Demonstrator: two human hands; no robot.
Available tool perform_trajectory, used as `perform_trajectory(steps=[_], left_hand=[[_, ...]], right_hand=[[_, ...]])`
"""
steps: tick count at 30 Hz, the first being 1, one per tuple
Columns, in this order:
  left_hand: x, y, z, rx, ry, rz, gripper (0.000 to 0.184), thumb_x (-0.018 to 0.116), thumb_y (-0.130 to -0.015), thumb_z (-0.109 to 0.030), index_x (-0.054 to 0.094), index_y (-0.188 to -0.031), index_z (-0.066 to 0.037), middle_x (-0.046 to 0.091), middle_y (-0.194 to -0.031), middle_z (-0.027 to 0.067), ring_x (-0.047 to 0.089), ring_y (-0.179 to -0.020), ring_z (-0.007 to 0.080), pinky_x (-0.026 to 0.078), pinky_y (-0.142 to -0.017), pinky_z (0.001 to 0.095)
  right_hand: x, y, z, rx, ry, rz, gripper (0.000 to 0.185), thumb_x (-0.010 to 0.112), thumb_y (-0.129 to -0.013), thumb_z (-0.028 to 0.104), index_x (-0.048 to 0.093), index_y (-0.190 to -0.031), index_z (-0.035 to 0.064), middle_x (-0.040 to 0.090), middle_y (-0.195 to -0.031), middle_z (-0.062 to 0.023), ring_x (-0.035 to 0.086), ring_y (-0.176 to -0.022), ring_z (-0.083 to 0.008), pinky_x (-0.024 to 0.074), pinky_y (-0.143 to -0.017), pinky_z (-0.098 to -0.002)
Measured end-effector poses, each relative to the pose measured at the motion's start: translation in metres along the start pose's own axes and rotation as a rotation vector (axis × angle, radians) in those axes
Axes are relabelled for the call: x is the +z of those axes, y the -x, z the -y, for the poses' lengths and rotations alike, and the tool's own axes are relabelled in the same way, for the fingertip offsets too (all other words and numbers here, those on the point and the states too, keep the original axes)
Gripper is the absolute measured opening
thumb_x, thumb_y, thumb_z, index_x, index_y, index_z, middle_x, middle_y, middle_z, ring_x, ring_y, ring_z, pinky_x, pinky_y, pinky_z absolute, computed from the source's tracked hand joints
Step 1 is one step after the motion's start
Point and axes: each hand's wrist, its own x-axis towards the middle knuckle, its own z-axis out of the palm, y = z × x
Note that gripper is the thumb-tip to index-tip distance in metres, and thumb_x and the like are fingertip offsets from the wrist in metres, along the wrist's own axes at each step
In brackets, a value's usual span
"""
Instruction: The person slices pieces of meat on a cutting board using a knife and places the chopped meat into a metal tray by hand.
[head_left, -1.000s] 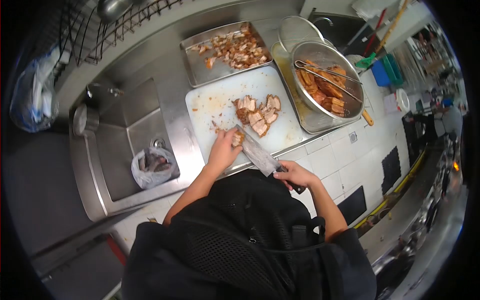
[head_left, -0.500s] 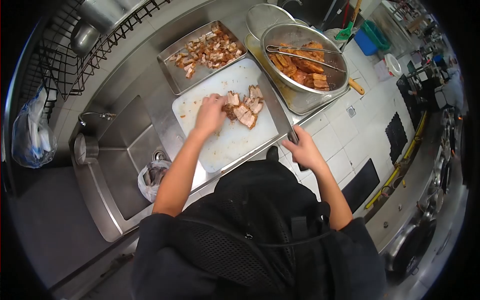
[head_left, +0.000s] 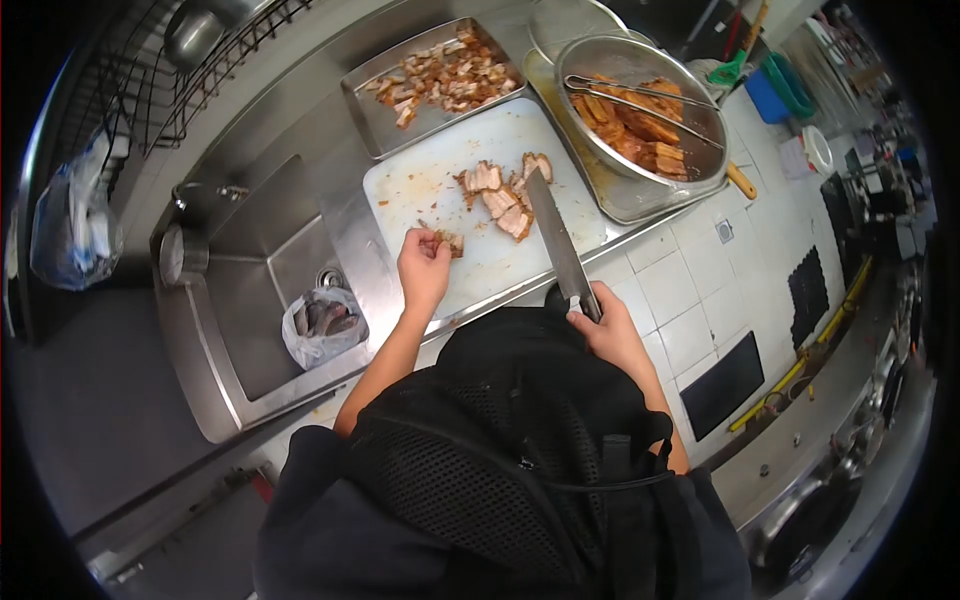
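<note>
Presently at the portioning step

Left hand [head_left: 424, 275]: fingers pinched around a small piece of meat [head_left: 451, 243], low over the near left part of the white cutting board [head_left: 502, 266]. Right hand [head_left: 613, 325]: fingers wrapped around the handle of a cleaver [head_left: 560, 245], whose blade reaches over the board, apart from the pinched piece. Its far end overlaps the cluster of meat slices [head_left: 508, 208]; contact cannot be told from this angle.

Surroundings: beyond the board, on the steel desk [head_left: 350, 232], a shallow tray [head_left: 385, 131] bears many chopped pieces [head_left: 447, 80]. To the right, a metal bowl [head_left: 722, 142] contains larger meat slabs [head_left: 632, 122], with tongs [head_left: 655, 112] laid across.

Judgement: cutting slices into smaller bits appears to be in hand, partly done. Another cut would call for a piece steadied flat, the left fingers tucked back and the blade brought squarely over it.
</note>
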Motion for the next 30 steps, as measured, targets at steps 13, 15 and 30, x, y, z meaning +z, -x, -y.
perform_trajectory(steps=[13, 15, 30], left_hand=[[-0.003, 0.048, 0.053, -0.278, 0.262, -0.126, 0.046, 0.08, -0.088, -0.007, 0.06, -0.129, 0.001, 0.074, -0.093, 0.0125, 0.073, -0.084, 0.0192, 0.058, -0.078, 0.0327], [-0.001, 0.049, 0.053, -0.25, 0.225, -0.143, 0.045, 0.08, -0.087, -0.007, 0.061, -0.127, 0.001, 0.074, -0.092, 0.0123, 0.072, -0.083, 0.0189, 0.058, -0.077, 0.0326], [-0.006, 0.052, 0.045, -0.295, 0.207, -0.141, 0.045, 0.078, -0.087, -0.006, 0.062, -0.128, 0.0, 0.074, -0.091, 0.0107, 0.071, -0.084, 0.0173, 0.057, -0.078, 0.0321]], right_hand=[[0.037, -0.03, 0.035, -0.479, 0.716, 0.234, 0.033, 0.067, -0.102, 0.023, 0.055, -0.123, 0.0015, 0.071, -0.084, -0.0222, 0.068, -0.08, -0.0478, 0.0531, -0.071, -0.0558], [0.039, -0.026, 0.041, -0.542, 0.669, 0.189, 0.03, 0.067, -0.102, 0.021, 0.055, -0.12, 0.001, 0.071, -0.084, -0.0208, 0.068, -0.079, -0.0475, 0.0532, -0.07, -0.0559], [0.047, -0.041, 0.027, -0.488, 0.813, 0.258, 0.026, 0.065, -0.101, 0.023, 0.054, -0.112, 0.0025, 0.072, -0.083, -0.0237, 0.069, -0.079, -0.047, 0.0542, -0.072, -0.0579]])
